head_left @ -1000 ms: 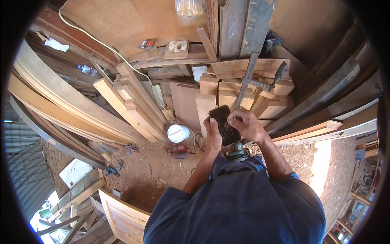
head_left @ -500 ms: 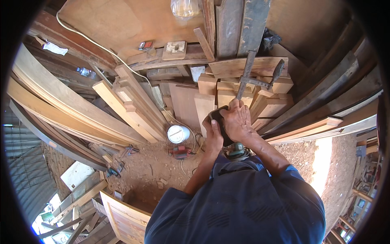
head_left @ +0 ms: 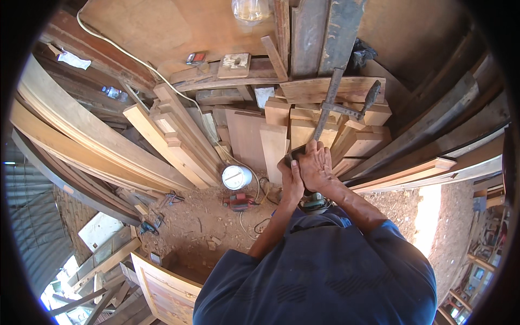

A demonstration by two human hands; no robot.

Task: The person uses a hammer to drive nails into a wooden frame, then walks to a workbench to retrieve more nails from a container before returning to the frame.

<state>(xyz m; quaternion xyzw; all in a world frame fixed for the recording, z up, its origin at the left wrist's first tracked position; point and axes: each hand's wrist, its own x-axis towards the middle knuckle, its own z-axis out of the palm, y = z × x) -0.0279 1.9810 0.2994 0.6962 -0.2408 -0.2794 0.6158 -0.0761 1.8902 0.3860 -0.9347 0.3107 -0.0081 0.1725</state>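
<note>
Close together in front of my body, my left hand (head_left: 293, 181) and my right hand (head_left: 317, 167) are both closed around a dark, flat black object (head_left: 296, 154). Most of it is hidden by the fingers, so its kind cannot be made out. My left thumb lies along its near face, and my right knuckles point up and away. A metal bar clamp (head_left: 335, 89) with a screw handle runs up from behind my right hand; whether that hand touches the bar cannot be told. Just below my wrists, a green power tool (head_left: 314, 203) shows in part.
Timber boards (head_left: 271, 138) and blocks lean ahead. A white bucket (head_left: 236, 177) stands on the dirt floor, beside a red power tool (head_left: 238, 202) and a loose cord. Long planks (head_left: 81, 130) curve along the left. A wooden panel (head_left: 162, 281) stands at lower left.
Both hands have drawn slightly nearer together and turned, and more of the black object is covered. The clamp and the timber stay where they were.
</note>
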